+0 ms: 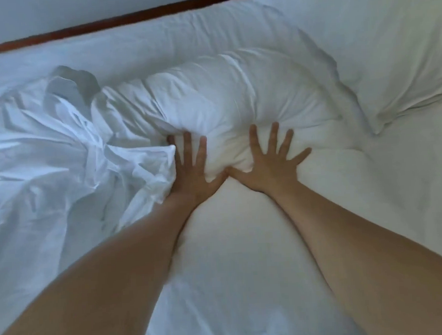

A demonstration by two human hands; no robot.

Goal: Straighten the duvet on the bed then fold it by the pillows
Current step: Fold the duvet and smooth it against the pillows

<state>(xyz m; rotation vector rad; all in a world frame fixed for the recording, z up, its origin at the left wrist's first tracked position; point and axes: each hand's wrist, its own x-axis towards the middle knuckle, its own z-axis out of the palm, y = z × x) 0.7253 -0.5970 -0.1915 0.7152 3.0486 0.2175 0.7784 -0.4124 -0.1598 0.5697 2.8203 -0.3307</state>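
Two bare hands press flat, fingers straight and spread, holding nothing. The left hand (192, 166) and right hand (271, 161) sit side by side, thumbs nearly touching, palms on the near edge of a puffy rolled mass of white duvet (219, 110). More of the duvet lies crumpled and twisted to the left (59, 156). A pillow (378, 43) rests at upper right, just beside the roll. The white bed sheet (233, 257) runs under both forearms, and a dark wooden bed frame (107, 24) edges the far side. To do this well, the palms should likely push outward evenly, flattening the bunch before any folding.
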